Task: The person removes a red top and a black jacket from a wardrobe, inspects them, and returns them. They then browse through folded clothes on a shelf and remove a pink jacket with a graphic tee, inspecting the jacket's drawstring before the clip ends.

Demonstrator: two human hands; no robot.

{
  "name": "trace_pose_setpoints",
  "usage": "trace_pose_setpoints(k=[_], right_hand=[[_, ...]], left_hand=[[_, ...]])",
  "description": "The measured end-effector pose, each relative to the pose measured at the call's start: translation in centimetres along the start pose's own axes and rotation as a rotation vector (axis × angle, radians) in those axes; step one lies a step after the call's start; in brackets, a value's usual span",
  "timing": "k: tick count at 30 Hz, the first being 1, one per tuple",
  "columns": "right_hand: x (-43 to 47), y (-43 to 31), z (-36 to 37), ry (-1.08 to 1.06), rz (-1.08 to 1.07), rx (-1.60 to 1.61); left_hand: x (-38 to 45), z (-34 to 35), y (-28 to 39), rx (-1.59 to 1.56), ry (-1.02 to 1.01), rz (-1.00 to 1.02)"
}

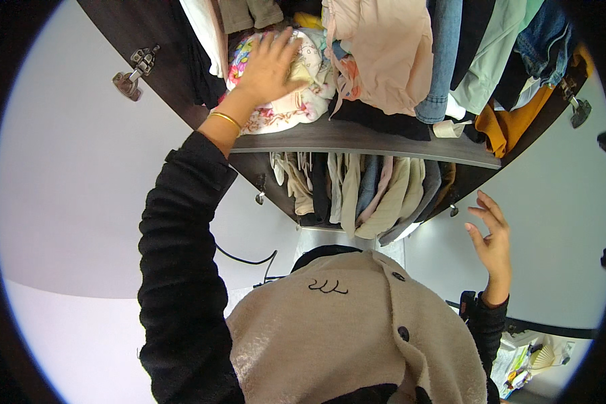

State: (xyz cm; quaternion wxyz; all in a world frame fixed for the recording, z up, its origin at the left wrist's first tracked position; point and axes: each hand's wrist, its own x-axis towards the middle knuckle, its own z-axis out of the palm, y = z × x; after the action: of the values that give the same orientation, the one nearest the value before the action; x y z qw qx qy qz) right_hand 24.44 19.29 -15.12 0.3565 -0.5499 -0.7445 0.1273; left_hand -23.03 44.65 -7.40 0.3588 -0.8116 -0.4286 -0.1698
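My left hand [270,68], fingers spread, rests flat on a bundle of white fabric with a colourful floral print [283,118]. The bundle lies on the dark wood-grain wardrobe shelf [363,139]. Right of it hangs a pale peach garment [384,55], partly over the shelf. My right hand [490,237] is raised at the right, beside the pale wardrobe door, with fingers apart and nothing in it. Above the left hand hangs a brownish-grey garment [250,15], and a bit of yellow cloth [308,20] shows behind the bundle.
Blue jeans [432,70], a mint-green garment [495,65] and mustard cloth [505,121] fill the upper right. Below the shelf hang several beige and grey clothes [373,192]. Open doors with metal hinges [136,70] flank both sides. A black cable [247,260] runs at lower left.
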Motion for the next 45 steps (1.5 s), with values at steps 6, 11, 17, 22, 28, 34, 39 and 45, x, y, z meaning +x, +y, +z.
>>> trace_pose_setpoints(k=[6, 11, 17, 22, 28, 34, 39, 45], right_hand=[[-0.5, 0.1, 0.1, 0.002, 0.014, 0.018], [-2.1, 1.0, -0.6, 0.044, 0.044, 0.052], [-3.9, 1.6, -1.4, 0.075, 0.114, 0.011], [-4.1, 1.7, -1.7, 0.087, 0.125, -0.014], [-3.7, 1.7, -1.8, 0.091, 0.118, -0.021], [-3.9, 1.9, -1.7, 0.092, 0.137, -0.034], [-4.0, 2.2, -1.7, 0.102, 0.134, -0.050], [-3.9, 2.2, -1.8, 0.084, 0.149, -0.052]], left_hand=[[1.1, 1.3, 0.5, -0.008, -0.239, 0.056], [4.0, 2.3, -4.7, -0.115, -0.178, -0.513], [3.7, 1.0, -9.2, -0.366, -0.003, -0.868], [3.7, 0.5, -9.9, -0.349, -0.093, -0.920], [3.7, 1.0, -10.7, -0.327, -0.129, -0.947], [3.6, 1.6, -11.6, -0.296, -0.128, -0.877], [3.8, 1.8, -11.4, -0.314, 0.003, -0.867], [3.7, 1.5, -11.4, -0.356, -0.057, -0.900]])
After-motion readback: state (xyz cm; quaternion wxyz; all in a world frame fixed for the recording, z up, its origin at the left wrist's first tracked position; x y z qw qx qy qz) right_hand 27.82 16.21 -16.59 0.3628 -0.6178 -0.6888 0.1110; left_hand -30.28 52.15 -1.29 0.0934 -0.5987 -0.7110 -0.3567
